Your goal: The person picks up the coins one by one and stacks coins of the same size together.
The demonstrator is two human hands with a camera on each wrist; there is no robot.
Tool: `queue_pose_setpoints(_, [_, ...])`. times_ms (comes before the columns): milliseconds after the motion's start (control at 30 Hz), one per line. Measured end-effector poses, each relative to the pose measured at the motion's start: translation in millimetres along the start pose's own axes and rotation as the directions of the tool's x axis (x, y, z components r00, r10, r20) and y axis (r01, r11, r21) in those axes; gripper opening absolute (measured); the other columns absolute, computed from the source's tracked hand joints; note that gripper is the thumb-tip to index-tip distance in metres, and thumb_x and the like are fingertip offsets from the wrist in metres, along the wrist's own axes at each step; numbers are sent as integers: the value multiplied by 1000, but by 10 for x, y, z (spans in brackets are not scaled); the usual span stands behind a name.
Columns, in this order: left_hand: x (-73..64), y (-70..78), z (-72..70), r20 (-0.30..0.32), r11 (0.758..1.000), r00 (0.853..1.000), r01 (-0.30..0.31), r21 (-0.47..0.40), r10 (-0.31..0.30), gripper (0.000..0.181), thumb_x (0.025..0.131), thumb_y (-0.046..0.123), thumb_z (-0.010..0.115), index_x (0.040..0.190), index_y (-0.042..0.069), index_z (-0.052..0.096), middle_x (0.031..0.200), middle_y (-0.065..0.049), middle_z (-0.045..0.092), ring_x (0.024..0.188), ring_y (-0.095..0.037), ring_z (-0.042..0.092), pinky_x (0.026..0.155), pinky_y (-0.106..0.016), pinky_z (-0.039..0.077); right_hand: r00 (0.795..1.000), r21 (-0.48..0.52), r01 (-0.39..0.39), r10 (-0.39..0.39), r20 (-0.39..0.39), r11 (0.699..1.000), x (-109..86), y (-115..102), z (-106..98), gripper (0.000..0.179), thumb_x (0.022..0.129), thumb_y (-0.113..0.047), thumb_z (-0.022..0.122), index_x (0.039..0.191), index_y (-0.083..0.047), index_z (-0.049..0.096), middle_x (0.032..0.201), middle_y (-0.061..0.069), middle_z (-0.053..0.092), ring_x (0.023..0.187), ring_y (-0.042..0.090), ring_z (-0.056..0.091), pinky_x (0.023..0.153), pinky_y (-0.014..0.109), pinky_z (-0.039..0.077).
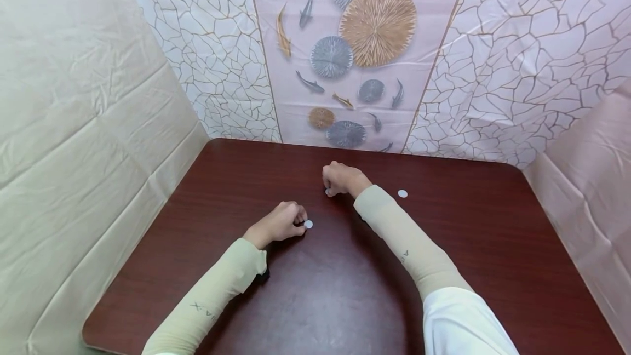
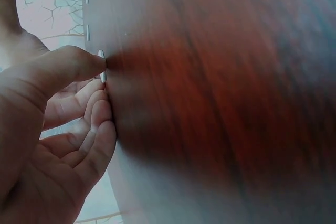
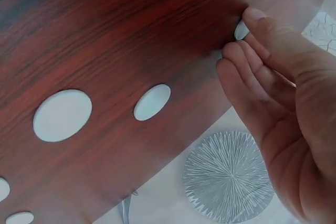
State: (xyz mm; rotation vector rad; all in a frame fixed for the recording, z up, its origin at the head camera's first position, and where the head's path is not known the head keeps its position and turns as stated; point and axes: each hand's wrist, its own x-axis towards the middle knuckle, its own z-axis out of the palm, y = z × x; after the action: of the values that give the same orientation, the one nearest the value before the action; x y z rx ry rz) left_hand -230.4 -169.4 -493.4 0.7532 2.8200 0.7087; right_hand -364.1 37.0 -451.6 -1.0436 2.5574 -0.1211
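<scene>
Near the middle of the table, my left hand (image 1: 280, 222) pinches the edge of a small round white disc (image 1: 308, 224) between thumb and fingertips. In the left wrist view this white disc (image 2: 102, 66) shows edge-on, low at the table surface. Farther back, my right hand (image 1: 341, 178) points down and holds another white disc (image 1: 328, 192), mostly covered by the fingers. From the right wrist, a sliver of that held disc (image 3: 241, 30) peeks out between thumb and forefinger, close to the wood.
A loose white disc (image 1: 402, 193) lies on the dark red-brown table (image 1: 468, 245), right of my right hand. Several white discs (image 3: 63, 115) lie flat in the right wrist view. Behind the table's far edge hangs a patterned cloth (image 1: 296, 97); plain pale cloth (image 1: 89, 125) lines the left side.
</scene>
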Motion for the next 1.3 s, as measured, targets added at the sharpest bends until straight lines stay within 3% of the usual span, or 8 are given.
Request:
queue_pose_setpoints(467, [29, -11, -40, -12, 1000, 1000, -2, 21, 2, 6, 91, 11, 77, 95, 7, 74, 92, -5, 75, 88, -15, 70, 80, -28, 58, 997, -23, -75, 75, -1, 997, 95, -22, 0, 18, 91, -19, 79, 76, -15, 71, 79, 1, 67, 66, 14, 58, 61, 28, 47])
queue_pose_setpoints(700, [35, -26, -29, -1, 1000, 1000, 12, 9, -12, 6, 92, 11, 77, 95, 8, 73, 93, -4, 74, 88, -14, 68, 80, -28, 58, 996, -61, -83, 80, -42, 995, 111, -49, 48, 19, 84, -22, 86, 80, -16, 68, 83, -1, 68, 72, 16, 62, 65, 29, 51])
queue_pose_setpoints(967, [36, -17, 7, 18, 1000, 1000, 15, -11, -15, 4, 94, 12, 75, 96, 8, 73, 93, -3, 75, 87, -12, 69, 78, -27, 57, 998, -46, -44, 43, -37, 998, 112, 27, 128, 18, 85, -25, 84, 88, -15, 70, 86, 0, 69, 76, 16, 66, 70, 30, 55])
queue_pose_setpoints(1300, [14, 15, -13, 12, 999, 1000, 27, -29, -27, 7, 92, 9, 76, 97, 6, 73, 96, -6, 75, 91, -16, 71, 80, -29, 59, 991, 19, 33, -30, -132, 999, 84, 65, 143, 18, 78, -23, 83, 86, -14, 70, 86, -2, 71, 74, 14, 65, 69, 29, 54])
